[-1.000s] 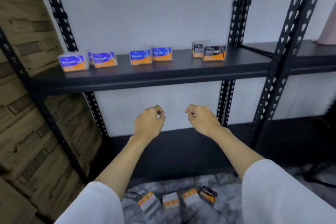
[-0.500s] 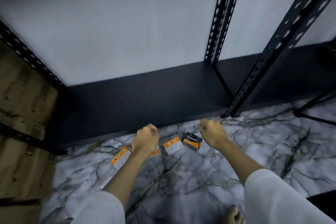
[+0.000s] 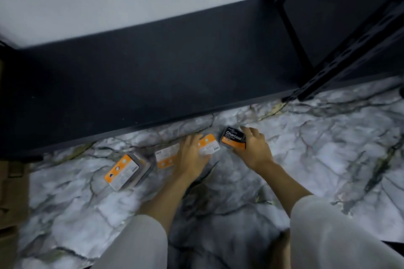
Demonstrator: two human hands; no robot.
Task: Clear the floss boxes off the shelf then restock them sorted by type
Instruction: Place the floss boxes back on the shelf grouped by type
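Note:
Four floss boxes lie on the marble floor in front of the bottom shelf [image 3: 153, 67]. A black and orange Charcoal box [image 3: 232, 138] is at the right, and my right hand [image 3: 254, 150] closes around its right end, thumb above and fingers below. A white and orange box [image 3: 208, 145] lies face down beside it, with my left hand [image 3: 192, 156] wrapped around its left and lower edges. Two more face-down boxes, one [image 3: 167, 156] just left of my left hand and one [image 3: 124, 169] tilted further left, lie untouched.
The bottom shelf is a bare black board just above the floor. Black perforated uprights [image 3: 349, 37] stand at the right. Cardboard cartons [image 3: 11, 192] line the left edge. A bare foot [image 3: 282, 247] shows between my sleeves.
The view dropped from the upper shelf with its boxes to the floor. Both hands went down from mid-air fists onto the boxes on the floor.

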